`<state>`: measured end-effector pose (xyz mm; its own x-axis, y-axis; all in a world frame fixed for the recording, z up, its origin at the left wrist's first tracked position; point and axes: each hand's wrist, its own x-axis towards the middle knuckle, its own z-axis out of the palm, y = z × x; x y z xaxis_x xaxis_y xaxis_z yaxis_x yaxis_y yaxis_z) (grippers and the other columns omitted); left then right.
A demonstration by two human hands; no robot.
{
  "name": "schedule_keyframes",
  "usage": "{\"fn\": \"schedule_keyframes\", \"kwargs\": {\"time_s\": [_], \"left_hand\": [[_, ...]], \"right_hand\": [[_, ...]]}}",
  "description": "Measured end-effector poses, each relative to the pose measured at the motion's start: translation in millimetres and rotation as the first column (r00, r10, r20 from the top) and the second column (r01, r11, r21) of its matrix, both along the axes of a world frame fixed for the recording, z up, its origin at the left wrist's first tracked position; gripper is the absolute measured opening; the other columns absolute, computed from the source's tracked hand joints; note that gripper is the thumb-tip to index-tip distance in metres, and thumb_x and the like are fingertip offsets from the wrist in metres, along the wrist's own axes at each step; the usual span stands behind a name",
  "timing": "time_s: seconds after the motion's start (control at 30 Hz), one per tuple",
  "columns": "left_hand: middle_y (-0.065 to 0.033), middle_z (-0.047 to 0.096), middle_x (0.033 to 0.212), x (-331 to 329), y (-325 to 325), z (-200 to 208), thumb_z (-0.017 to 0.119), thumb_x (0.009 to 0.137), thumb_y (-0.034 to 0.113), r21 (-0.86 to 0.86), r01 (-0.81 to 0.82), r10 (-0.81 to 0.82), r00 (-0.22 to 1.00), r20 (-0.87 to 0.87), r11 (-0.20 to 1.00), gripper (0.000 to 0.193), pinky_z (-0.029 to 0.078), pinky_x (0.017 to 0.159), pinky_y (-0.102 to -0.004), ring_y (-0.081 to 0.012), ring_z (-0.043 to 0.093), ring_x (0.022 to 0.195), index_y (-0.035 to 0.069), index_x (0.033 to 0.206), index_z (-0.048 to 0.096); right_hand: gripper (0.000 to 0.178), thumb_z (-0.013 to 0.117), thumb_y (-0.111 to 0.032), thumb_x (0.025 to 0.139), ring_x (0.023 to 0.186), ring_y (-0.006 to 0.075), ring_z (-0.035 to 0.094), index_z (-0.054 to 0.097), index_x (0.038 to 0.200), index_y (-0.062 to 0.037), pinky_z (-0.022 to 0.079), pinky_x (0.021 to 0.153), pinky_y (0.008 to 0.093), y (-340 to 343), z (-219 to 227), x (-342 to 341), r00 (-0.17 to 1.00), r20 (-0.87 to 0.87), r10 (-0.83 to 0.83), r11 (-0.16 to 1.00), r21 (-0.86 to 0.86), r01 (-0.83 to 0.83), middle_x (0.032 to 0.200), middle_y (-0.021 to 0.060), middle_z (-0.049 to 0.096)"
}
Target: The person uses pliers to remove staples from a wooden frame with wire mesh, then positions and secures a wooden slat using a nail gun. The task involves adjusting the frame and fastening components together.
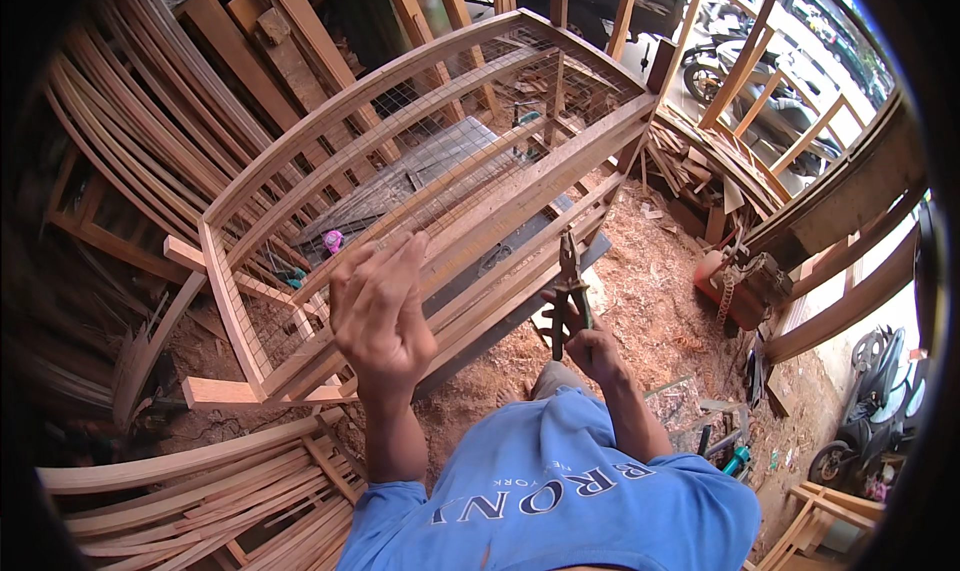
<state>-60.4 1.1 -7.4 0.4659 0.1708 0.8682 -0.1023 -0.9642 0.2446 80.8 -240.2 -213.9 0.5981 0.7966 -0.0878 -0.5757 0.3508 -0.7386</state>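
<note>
Beside the wooden frame [545, 184]: left hand [385, 316] is hovering half-curled, contents unclear; right hand [594, 349] is grasping pliers [568, 283]. Gripping these low should be giving leverage.

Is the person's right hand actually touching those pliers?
Touching: the head view shows the right hand closed around the lower part of the pliers, with no gap between.

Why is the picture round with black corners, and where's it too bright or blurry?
Head view: the fisheye lens gives the round shape and dark corners; head view: the patch above the motorbike at lower right glares almost white; head view: the far left edge is dim and smeary, while the wooden frame looks clearer.
</note>
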Motion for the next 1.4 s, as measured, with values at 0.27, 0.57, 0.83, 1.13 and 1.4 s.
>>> {"fn": "schedule_keyframes", "kwargs": {"time_s": [0.27, 0.57, 0.83, 1.13, 1.4], "left_hand": [[-0.0128, 0.075, 0.108, -64, -5, -4, 0.061, 0.094, -0.005, -0.057, -0.34, 0.343, 0.937, 0.065, 0.939, 0.027, 0.053, 0.089, -0.0397, -0.0275, 0.068, 0.102, 0.001, 0.12, 0.068], [-0.0122, 0.074, 0.091, -53, -67, -79, 0.061, 0.097, 0.0, -0.627, -0.106, 0.226, 0.967, 0.116, 0.772, 0.02, 0.054, 0.073, -0.0281, -0.0169, 0.068, 0.084, 0.001, 0.116, 0.068], [-0.0181, 0.072, 0.107, -49, -49, -86, 0.057, 0.103, 0.011, -0.932, 0.274, 0.112, 0.945, 0.307, 0.237, 0.031, 0.057, 0.073, -0.0313, -0.0204, 0.071, 0.085, -0.002, 0.131, 0.056], [-0.0225, 0.072, 0.102, -56, -25, -64, 0.055, 0.105, 0.024, -0.934, 0.333, 0.019, 0.941, 0.338, 0.133, 0.036, 0.058, 0.059, -0.0309, -0.0204, 0.071, 0.067, -0.005, 0.125, 0.056], [-0.0216, 0.072, 0.09, -56, -25, -59, 0.053, 0.107, 0.03, -0.954, 0.289, 0.001, 0.957, 0.29, 0.083, 0.04, 0.051, 0.045, -0.0268, -0.0149, 0.064, 0.053, -0.005, 0.126, 0.054]], "right_hand": [[0.081, 0.061, -0.011, 0.065, 0.093, 0.0178, 0.051, 0.053, 0.146, -0.0102, 0.047, 0.083, 0.0304, -6, 25, -23, 0.824, 0.257, 0.504, 0.762, -0.581, -0.285, 0.111, 0.0058, 0.058], [0.066, 0.065, -0.008, 0.072, 0.119, 0.0218, 0.056, 0.056, 0.137, -0.0011, 0.044, 0.105, 0.0367, 18, 54, -29, 0.759, 0.237, 0.606, 0.793, -0.244, -0.558, 0.128, 0.0113, 0.063], [0.087, 0.071, -0.014, 0.071, 0.134, 0.0302, 0.05, 0.036, 0.15, -0.0028, 0.038, 0.113, 0.0446, 48, 85, -42, 0.863, 0.005, 0.506, 0.855, 0.133, -0.502, 0.138, 0.0212, 0.056], [0.095, 0.07, -0.008, 0.074, 0.065, 0.0228, 0.061, 0.025, 0.157, -0.0036, 0.055, 0.061, 0.0326, 43, 100, -47, 0.718, -0.235, 0.655, 0.742, 0.381, -0.552, 0.136, 0.0382, 0.052], [0.095, 0.07, -0.008, 0.075, 0.065, 0.0231, 0.062, 0.023, 0.157, -0.0004, 0.055, 0.061, 0.0329, 42, 105, -49, 0.712, -0.227, 0.665, 0.734, 0.378, -0.565, 0.132, 0.0373, 0.055]]}}
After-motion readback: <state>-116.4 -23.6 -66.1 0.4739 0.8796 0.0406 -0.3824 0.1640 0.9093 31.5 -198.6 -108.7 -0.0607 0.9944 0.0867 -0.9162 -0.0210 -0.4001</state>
